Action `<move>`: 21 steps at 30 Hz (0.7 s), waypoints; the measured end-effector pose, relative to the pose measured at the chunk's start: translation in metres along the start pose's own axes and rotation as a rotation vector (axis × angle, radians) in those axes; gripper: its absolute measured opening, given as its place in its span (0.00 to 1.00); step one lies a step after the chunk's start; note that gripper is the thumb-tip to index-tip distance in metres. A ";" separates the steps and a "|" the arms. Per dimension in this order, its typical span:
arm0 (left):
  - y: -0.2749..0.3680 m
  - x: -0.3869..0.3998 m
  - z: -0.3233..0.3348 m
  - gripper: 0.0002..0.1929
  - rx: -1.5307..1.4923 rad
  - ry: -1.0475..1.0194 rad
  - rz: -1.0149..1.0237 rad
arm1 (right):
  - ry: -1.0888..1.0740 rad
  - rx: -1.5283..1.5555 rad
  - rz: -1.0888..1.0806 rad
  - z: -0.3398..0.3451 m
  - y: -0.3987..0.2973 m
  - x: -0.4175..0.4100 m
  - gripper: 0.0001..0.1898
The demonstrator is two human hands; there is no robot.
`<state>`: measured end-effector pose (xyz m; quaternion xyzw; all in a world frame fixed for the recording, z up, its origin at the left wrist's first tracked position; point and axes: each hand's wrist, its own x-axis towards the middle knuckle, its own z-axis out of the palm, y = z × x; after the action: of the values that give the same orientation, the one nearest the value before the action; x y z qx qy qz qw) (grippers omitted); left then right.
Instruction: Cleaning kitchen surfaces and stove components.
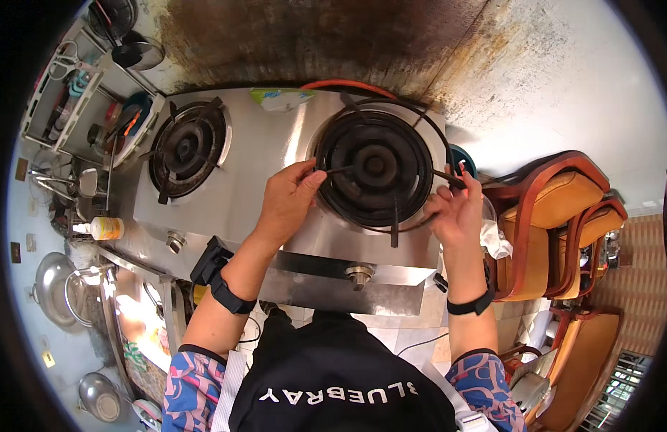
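Note:
A black metal pan support (394,221) with a thin outer ring is tilted over the right burner (375,162) of a stainless steel gas stove (247,216). My left hand (295,189) pinches one of its prongs at the burner's left side, between thumb and fingers. On the opposite side, my right hand (455,208) grips the ring and a prong. The left burner (185,151) has its own pan support in place. A green and white packet (282,99) lies at the stove's back edge.
A spray bottle (107,228) and a utensil rack (79,102) stand left of the stove. An orange hose (344,83) runs behind it, beside a stained wall (311,38). Wooden chairs (527,232) stand at the right. Control knobs (359,275) project from the front.

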<state>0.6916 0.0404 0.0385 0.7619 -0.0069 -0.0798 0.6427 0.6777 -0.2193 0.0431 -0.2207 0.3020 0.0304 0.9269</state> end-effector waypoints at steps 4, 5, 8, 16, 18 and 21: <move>-0.008 0.002 -0.005 0.14 -0.080 0.097 -0.031 | 0.063 -0.366 -0.107 -0.016 -0.008 0.028 0.10; -0.007 0.003 -0.005 0.13 -0.067 0.087 -0.041 | 0.026 -0.530 -0.126 -0.024 -0.013 0.037 0.09; -0.013 0.006 -0.003 0.11 -0.050 0.067 -0.069 | -0.020 -0.492 0.005 -0.034 -0.024 0.048 0.06; -0.027 0.006 -0.002 0.09 -0.065 0.068 -0.090 | -0.027 -0.660 -0.091 -0.036 -0.024 0.047 0.05; -0.023 0.008 -0.003 0.09 -0.031 0.055 -0.090 | -0.038 -0.715 -0.129 -0.034 -0.021 0.045 0.05; -0.020 0.010 -0.003 0.09 0.071 0.043 -0.122 | -0.008 -0.896 -0.237 -0.032 -0.017 0.042 0.08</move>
<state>0.6996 0.0457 0.0182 0.7847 0.0504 -0.1023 0.6093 0.6980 -0.2519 0.0024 -0.6323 0.2282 0.0527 0.7385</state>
